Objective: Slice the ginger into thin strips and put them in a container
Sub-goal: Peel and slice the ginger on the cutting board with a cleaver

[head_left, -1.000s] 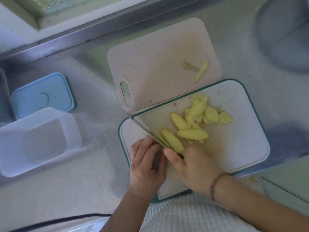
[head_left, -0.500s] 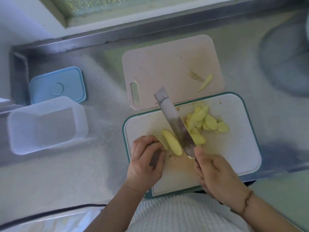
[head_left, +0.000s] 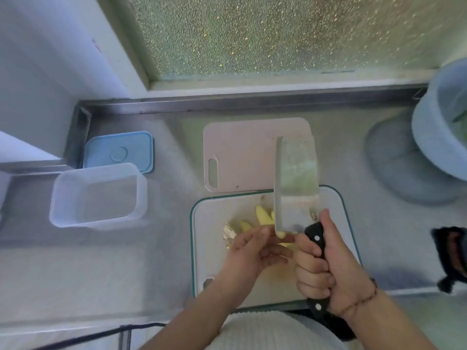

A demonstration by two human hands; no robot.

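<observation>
While no writing or brand reads anywhere, right hand [head_left: 336, 263] grips the black handle of a cleaver [head_left: 295, 183], blade raised flat. Left hand [head_left: 252, 251], fingers relaxed, holds nothing. Ginger slices [head_left: 261, 214] lie on the green-rimmed cutting board [head_left: 338, 205]. Clear container [head_left: 98, 195] well left.

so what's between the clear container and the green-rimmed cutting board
Only bare steel counter lies between the clear container and the green-rimmed cutting board in the head view.
</observation>
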